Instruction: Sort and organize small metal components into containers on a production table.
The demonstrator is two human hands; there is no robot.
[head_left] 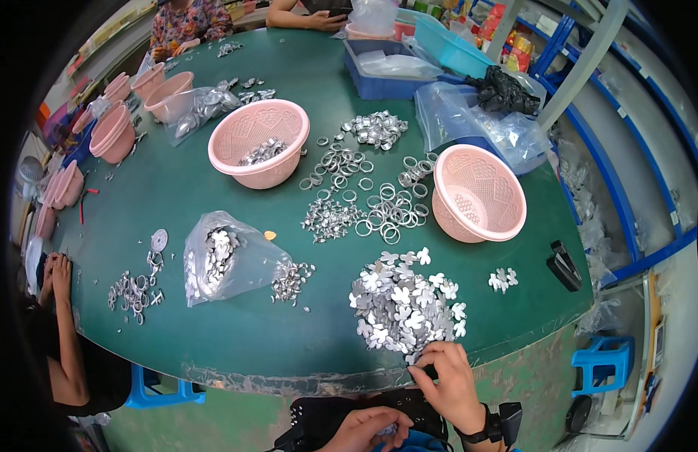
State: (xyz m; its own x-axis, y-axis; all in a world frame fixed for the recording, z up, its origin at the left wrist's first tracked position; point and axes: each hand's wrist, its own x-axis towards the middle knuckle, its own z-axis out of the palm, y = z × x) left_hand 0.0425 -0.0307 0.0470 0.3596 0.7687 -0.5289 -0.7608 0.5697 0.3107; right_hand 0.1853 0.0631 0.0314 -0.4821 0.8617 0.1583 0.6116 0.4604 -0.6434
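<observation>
- Flower-shaped metal pieces point(405, 305) lie in a silvery heap near the front edge of the green surface point(213, 188), right in front of you.
- Your right hand point(448, 380) rests at the near edge of that heap, its fingers point(428, 354) bent and pinched on pieces at the rim of the pile; you wear a dark wrist strap point(481, 433) on that arm.
- Your left hand point(371, 429) sits low, below the surface edge and close to your body, fingers curled around something small and shiny; you cannot tell what it is.
- A few loose flower pieces point(502, 279) lie apart to the right of the heap, near a black stapler-like tool point(564, 265) at the surface edge.
- Beyond the heap, metal rings point(379, 207) are spread out between two pink baskets: the left basket point(259, 142) holds some metal parts, the right basket point(477, 192) tilts on its side and shows a bare inside.
- To the left of the heap, a clear plastic bag point(225, 260) holds more flower pieces, with a small clump of parts point(290, 280) at its mouth.
- At the far left, another person's hands point(55, 273) rest at the surface edge beside a small scatter of rings point(134, 290).
- Stacked pink bowls point(114, 132) stand along the far left side.
</observation>
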